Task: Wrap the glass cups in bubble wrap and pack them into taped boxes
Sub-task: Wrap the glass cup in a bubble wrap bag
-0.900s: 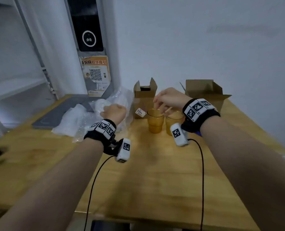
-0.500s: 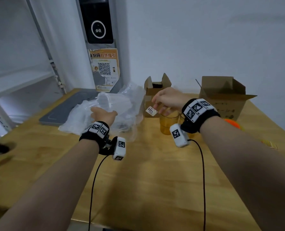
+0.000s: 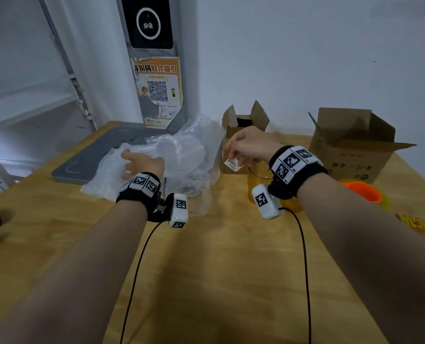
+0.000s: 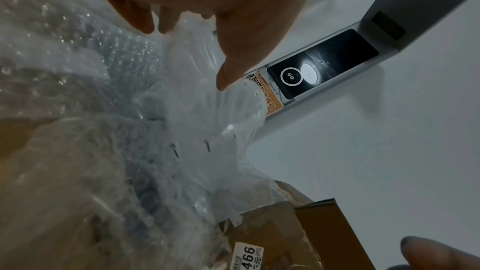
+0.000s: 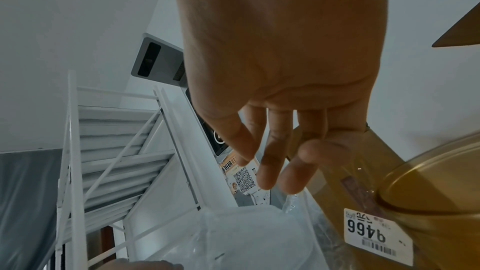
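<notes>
Two amber glass cups [image 3: 256, 181] stand on the wooden table [image 3: 219, 269], partly hidden behind my right wrist. My right hand [image 3: 233, 155] hovers just above and left of them with its fingers hanging loose and holding nothing; the right wrist view shows one cup rim [image 5: 428, 188] below the relaxed right hand [image 5: 272, 171]. A crumpled pile of bubble wrap [image 3: 181, 155] lies at the left. My left hand [image 3: 132, 160] rests on the pile with spread fingers. In the left wrist view the left hand [image 4: 189, 56] touches the bubble wrap [image 4: 116, 89].
A small open cardboard box [image 3: 243, 125] with a white price label [image 3: 232, 165] stands behind the cups. A larger open box [image 3: 350, 147] sits at the back right, with an orange tape roll [image 3: 363, 192] in front of it. A grey mat [image 3: 102, 157] lies under the wrap.
My left hand has uncurled from a fist and moved left and forward onto the bubble wrap. My right hand has lifted off the cups and drifted left.
</notes>
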`<action>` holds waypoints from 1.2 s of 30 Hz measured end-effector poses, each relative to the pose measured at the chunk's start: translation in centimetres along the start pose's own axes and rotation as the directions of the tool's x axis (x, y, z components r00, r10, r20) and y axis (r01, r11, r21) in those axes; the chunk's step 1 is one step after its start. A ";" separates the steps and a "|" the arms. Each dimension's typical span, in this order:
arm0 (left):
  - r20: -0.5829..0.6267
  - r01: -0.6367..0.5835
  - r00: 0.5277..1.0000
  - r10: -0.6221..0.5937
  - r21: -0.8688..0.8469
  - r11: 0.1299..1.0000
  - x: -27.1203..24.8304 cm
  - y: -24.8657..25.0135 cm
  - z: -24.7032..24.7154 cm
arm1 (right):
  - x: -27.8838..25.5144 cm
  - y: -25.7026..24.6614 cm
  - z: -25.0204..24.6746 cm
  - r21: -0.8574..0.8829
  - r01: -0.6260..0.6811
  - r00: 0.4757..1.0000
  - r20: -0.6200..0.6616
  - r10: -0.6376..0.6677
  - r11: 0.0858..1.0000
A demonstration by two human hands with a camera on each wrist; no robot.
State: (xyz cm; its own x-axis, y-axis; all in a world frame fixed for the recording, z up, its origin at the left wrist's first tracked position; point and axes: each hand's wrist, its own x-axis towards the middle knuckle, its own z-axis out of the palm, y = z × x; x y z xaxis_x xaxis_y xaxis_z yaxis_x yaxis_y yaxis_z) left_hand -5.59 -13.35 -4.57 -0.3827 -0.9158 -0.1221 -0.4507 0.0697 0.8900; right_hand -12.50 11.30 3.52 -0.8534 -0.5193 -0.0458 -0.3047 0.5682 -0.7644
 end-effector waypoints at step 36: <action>0.353 -0.284 0.801 0.484 -0.488 0.826 -12.1 8.3 -3.3 | -5.4 0.3 -1.2 0.447 -0.077 0.989 0.151 0.010 0.891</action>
State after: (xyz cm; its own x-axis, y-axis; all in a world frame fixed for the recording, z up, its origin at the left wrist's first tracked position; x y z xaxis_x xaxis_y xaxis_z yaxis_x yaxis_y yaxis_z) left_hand -2.06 -3.02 5.76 -0.8095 -0.5596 0.1776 0.1298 0.1244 0.9837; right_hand -8.48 15.07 4.34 -0.7829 -0.6038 -0.1499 -0.0167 0.2613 -0.9651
